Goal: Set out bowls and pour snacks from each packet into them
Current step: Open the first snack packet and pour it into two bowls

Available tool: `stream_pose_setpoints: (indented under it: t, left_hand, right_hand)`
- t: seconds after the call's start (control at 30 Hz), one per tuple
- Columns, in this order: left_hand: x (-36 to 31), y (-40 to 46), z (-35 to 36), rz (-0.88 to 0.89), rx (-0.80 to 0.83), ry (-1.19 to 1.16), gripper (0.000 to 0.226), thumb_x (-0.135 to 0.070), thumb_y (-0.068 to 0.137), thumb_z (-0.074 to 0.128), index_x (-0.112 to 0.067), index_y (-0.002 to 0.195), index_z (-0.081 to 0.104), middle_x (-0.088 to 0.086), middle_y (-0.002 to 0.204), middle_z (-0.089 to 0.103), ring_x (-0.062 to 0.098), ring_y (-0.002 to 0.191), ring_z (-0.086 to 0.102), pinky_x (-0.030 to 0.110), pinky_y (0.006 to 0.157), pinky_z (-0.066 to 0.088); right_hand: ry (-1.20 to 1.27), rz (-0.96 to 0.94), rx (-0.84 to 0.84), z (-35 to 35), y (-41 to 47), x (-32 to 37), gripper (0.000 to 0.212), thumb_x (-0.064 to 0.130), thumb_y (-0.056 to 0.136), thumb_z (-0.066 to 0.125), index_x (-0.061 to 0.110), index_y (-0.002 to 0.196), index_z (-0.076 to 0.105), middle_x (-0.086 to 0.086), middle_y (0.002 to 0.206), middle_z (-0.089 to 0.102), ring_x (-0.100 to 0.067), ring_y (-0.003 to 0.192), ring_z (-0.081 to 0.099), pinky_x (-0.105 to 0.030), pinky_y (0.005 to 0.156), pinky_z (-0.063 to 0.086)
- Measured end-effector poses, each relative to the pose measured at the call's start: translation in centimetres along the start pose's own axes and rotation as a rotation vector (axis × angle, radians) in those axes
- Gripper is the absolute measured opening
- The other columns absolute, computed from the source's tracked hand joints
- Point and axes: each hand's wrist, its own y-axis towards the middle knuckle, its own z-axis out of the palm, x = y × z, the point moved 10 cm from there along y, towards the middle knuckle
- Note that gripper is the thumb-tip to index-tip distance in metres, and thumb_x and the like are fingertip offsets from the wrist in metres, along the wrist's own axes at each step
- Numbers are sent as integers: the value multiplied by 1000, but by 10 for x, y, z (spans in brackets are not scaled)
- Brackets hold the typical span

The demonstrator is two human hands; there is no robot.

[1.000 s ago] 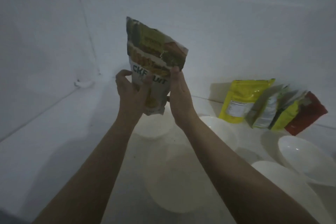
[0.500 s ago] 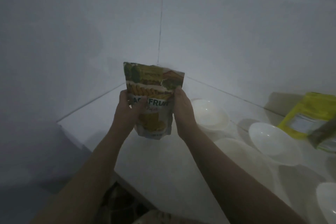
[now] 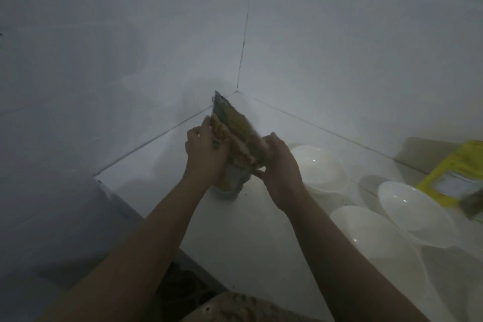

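- Two bare hands hold one snack packet (image 3: 236, 136) between them, above the white counter (image 3: 261, 230) near its far left corner.
- Left hand (image 3: 205, 154) grips the packet's left edge, fingers curled closed around it; the thumb side faces the camera.
- Right hand (image 3: 281, 165) closes on the packet's right edge, fingertips (image 3: 271, 136) pressed at the upper side and the thumb tucked under near the packet's lower half.
- Between the two grips the packet is tilted: its top corner points up and away toward the wall corner, its bottom end hangs just over the counter. The print is blurred, mostly yellow, green and brown; whether the top is open cannot be told.
- Counter surface is pale and glossy, meeting two plain white walls (image 3: 130, 47) that join in a vertical seam behind the packet. The light is dim. Beyond the counter's near-left edge lies a darker floor.
- Three white bowls show fully to the right of the hands: a far bowl (image 3: 324, 167) just beside the right hand, a middle bowl (image 3: 415, 206) further right, and a near bowl (image 3: 371, 240) below the right forearm. All three look empty.
- A yellow packet (image 3: 454, 175) leans at the right edge behind the middle bowl, with a darker packet (image 3: 474, 201) partly cut off by the frame in front of it.
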Motion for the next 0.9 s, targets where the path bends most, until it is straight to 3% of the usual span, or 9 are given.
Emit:
stream_pose_setpoints:
  t: [0.07,0.17,0.33,0.5,0.6,0.67,0.7,0.77,0.9]
  left_hand:
    - [-13,-1,8,12,44,-100,52,-39,88,47,-17,135,45,8,119,59,25,109,59,35,91,52]
    - [-18,-11,14,-72,64,-286,23,-28,101,43,-21,123,45,-9,103,58,7,91,60,12,63,48]
    - [-30,-16,15,-69,116,-322,32,-44,101,36,-16,102,50,1,94,57,5,79,55,14,60,39]
    - [-45,-23,24,2,206,-339,30,-27,105,34,-22,77,46,-7,78,51,-2,65,58,1,53,41]
    - [-46,-28,34,-20,241,-468,22,-22,105,34,-14,98,53,-11,86,49,-21,59,55,1,49,41]
    - [-44,-28,34,-54,218,-524,27,-22,103,39,-5,123,44,-13,92,44,-21,59,55,3,48,43]
    - [-42,-26,33,-51,200,-515,31,-22,102,41,-3,127,41,-13,94,43,-19,62,57,4,50,44]
    - [-44,-20,30,-5,180,-434,34,-25,101,44,-1,125,44,-10,99,40,-9,73,59,6,57,46]
    - [-51,-12,34,70,246,-283,35,-30,102,40,0,118,49,-2,97,41,7,84,51,7,64,47]
  right_hand:
    - [-150,-8,30,10,0,0,36,32,103,38,22,80,64,6,113,69,-18,113,61,-47,100,48]
    - [-352,-87,-16,16,0,6,31,37,105,32,27,103,61,7,115,64,-13,111,60,-50,97,51]
    - [-425,-137,-41,17,-3,16,30,41,105,31,23,105,56,0,109,62,-18,107,59,-53,95,51]
    - [-419,-110,-69,12,-4,24,37,44,104,32,16,98,55,-5,108,61,-25,107,59,-53,97,49]
    - [-445,-94,-44,11,-2,31,45,52,102,31,14,98,55,-8,110,61,-26,106,60,-53,97,49]
    - [-542,-185,-15,15,-3,42,42,49,102,32,11,93,47,-19,109,57,-32,101,59,-59,93,49]
    - [-582,-225,-2,17,-4,47,39,45,102,32,10,89,43,-23,106,54,-33,95,58,-62,90,48]
    - [-647,-275,22,19,-6,55,37,41,101,33,7,87,38,-27,99,51,-33,85,53,-63,86,48]
    - [-754,-305,35,13,-7,68,41,40,103,34,3,90,44,-24,95,55,-38,94,55,-59,86,50]
